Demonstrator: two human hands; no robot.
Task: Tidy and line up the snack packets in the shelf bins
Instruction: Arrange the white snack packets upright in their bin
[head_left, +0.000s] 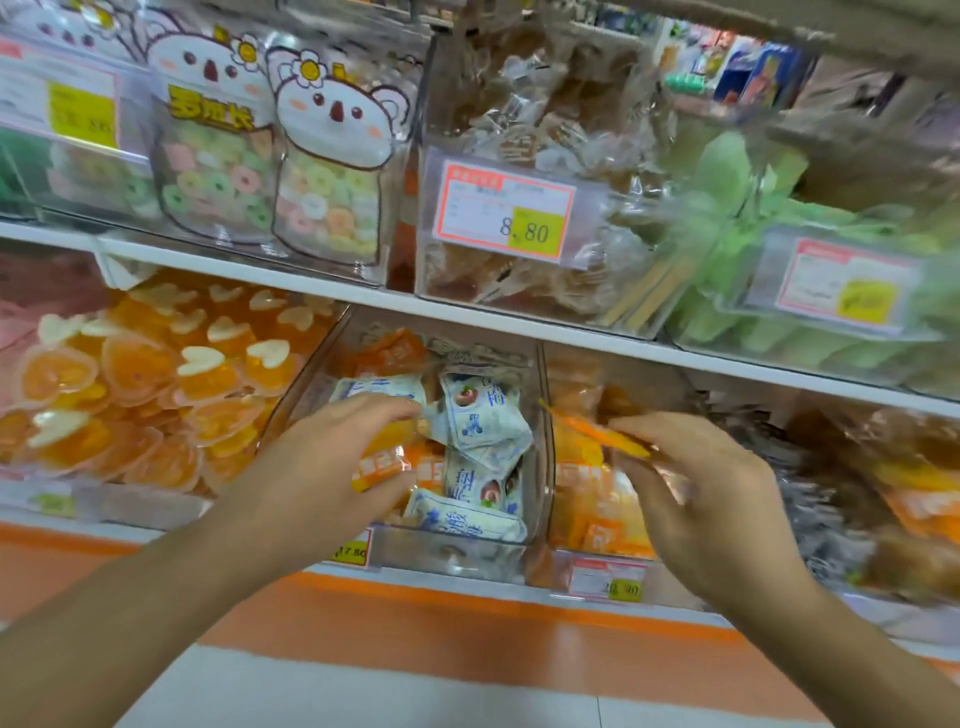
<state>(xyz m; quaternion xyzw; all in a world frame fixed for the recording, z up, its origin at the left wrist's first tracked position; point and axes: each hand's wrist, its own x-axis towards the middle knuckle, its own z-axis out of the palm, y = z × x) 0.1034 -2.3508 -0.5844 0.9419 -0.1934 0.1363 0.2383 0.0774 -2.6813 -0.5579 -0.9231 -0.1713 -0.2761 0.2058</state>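
I am standing at white shop shelves (363, 291) lined with clear plastic bins, above an orange floor strip. On the upper shelf, glossy bear-shaped pouches (332, 156) of ring sweets are standing beside a bin of crinkly brown-wrapped snacks with a price tag (506, 213); the green packs further right are blurring. On the lower shelf, heart-shaped orange jelly cups (135, 384) are filling the bin at the left. My left hand (332, 467) is reaching into the middle clear bin (452, 551), fingers curling round an orange packet (382, 465) among the soft white-and-blue snack packets (478, 415), which are lying jumbled there. My right hand (711, 488) is pinching a thin flat orange packet (597, 431) above the neighbouring bin (597, 519) of orange packs.
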